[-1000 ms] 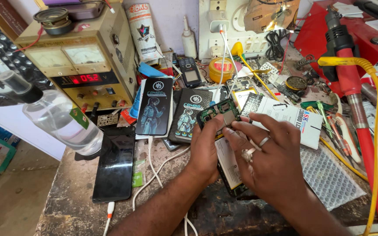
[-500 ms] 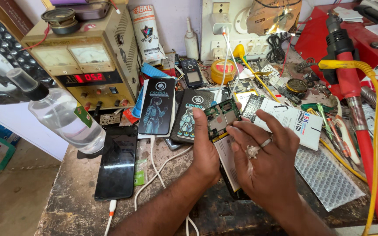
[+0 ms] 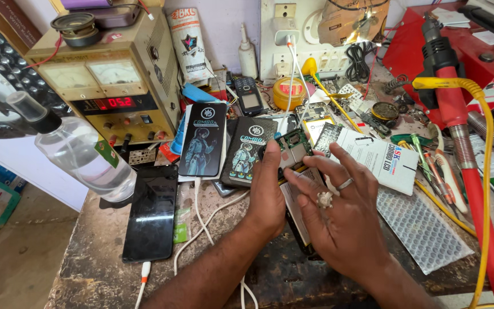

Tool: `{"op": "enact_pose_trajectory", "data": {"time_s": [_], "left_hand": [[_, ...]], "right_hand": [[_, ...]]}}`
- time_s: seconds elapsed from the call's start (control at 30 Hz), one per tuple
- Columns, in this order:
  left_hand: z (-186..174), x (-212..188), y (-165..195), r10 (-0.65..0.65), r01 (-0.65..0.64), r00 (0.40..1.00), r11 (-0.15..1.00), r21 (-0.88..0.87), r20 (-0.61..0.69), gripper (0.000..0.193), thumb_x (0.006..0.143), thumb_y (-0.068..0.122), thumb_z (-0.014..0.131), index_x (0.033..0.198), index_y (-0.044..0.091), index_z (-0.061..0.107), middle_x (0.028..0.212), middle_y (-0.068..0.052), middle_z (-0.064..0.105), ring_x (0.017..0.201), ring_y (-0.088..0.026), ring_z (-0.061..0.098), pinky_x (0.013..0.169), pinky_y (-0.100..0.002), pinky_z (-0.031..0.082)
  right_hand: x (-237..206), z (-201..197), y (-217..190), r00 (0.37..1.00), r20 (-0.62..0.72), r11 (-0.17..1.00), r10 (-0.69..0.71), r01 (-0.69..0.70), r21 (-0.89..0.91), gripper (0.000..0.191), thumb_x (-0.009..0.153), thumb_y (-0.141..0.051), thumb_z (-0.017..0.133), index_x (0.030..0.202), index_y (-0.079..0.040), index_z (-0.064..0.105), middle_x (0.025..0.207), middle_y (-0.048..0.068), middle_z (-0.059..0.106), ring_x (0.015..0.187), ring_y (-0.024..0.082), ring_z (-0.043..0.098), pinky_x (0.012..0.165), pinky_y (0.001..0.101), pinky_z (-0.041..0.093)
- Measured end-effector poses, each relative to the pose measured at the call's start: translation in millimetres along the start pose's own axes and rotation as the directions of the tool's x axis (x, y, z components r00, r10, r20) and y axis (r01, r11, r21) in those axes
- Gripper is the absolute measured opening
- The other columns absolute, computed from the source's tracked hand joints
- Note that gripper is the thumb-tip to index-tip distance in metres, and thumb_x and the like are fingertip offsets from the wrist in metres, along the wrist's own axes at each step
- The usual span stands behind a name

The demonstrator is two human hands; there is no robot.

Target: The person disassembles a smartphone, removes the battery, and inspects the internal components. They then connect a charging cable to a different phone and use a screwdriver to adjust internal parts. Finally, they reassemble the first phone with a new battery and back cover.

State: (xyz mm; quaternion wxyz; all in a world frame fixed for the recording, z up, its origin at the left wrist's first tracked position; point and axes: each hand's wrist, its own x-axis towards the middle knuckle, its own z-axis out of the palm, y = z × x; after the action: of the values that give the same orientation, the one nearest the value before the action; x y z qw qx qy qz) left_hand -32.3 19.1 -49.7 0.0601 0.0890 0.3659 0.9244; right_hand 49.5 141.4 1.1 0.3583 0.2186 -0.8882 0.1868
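An opened phone (image 3: 294,150) with its green circuit board exposed lies on the worn workbench (image 3: 98,269), mostly under my hands. My left hand (image 3: 269,191) grips its left edge, thumb up beside the board. My right hand (image 3: 338,214), wearing two rings, rests over the phone's lower body, its fingertips touching the inside near the board. The lower half of the phone is hidden by my right hand.
A black phone (image 3: 151,212) on a cable lies at the left, beside a clear plastic bottle (image 3: 81,151). Two black display boxes (image 3: 204,139) lean behind. A power supply (image 3: 107,86) stands back left. A white box (image 3: 381,157), bubble wrap (image 3: 424,226), tools and a red-and-yellow hose (image 3: 475,189) crowd the right.
My hands have stayed on the opened phone; the right fingers have shifted slightly over its inside, and the view has drifted a little.
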Motion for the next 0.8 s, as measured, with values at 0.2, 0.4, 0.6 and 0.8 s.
{"op": "enact_pose_trajectory", "data": {"time_s": [0.2,0.4,0.6,0.8], "left_hand": [[2,7,12,-0.038,0.041,0.997,0.998,-0.051,0.074,0.059,0.102,0.055,0.034,0.131,0.010,0.058,0.113,-0.009,0.068,0.103,-0.020,0.067,0.093,-0.037,0.055],[-1,20,29,0.013,-0.021,0.998,0.990,-0.142,-0.054,0.068,0.101,0.067,0.038,0.111,0.003,0.059,0.096,-0.018,0.068,0.085,-0.031,0.067,0.078,-0.045,0.057],[-4,22,33,0.047,-0.064,0.989,0.991,-0.120,-0.142,0.059,0.098,0.062,0.053,0.112,0.005,0.058,0.101,-0.011,0.064,0.100,-0.026,0.067,0.090,-0.048,0.059],[1,8,34,0.171,-0.154,0.959,0.984,-0.093,0.227,0.067,0.098,0.049,0.069,0.142,0.010,0.036,0.111,-0.014,0.062,0.104,-0.028,0.065,0.096,-0.046,0.056]], "right_hand": [[9,-7,17,0.982,0.169,0.917,-0.086,0.012,0.398,0.062,0.091,-0.032,0.071,0.147,-0.008,0.055,0.155,0.014,0.046,0.149,0.038,0.037,0.119,0.0510,0.030],[-7,-2,14,0.987,0.146,0.994,-0.070,0.057,0.093,0.063,0.070,-0.036,0.087,0.127,-0.017,0.069,0.137,0.010,0.059,0.127,0.034,0.055,0.103,0.0461,0.047],[-10,8,7,0.987,-0.082,0.984,-0.135,0.124,-0.126,0.048,0.077,-0.007,0.080,0.124,-0.009,0.070,0.115,0.009,0.073,0.102,0.028,0.071,0.089,0.0408,0.057],[-2,13,-4,0.976,-0.186,0.986,0.114,-0.089,0.139,0.031,0.084,-0.009,0.081,0.113,-0.005,0.071,0.098,0.010,0.077,0.081,0.024,0.076,0.071,0.0335,0.060]]}}
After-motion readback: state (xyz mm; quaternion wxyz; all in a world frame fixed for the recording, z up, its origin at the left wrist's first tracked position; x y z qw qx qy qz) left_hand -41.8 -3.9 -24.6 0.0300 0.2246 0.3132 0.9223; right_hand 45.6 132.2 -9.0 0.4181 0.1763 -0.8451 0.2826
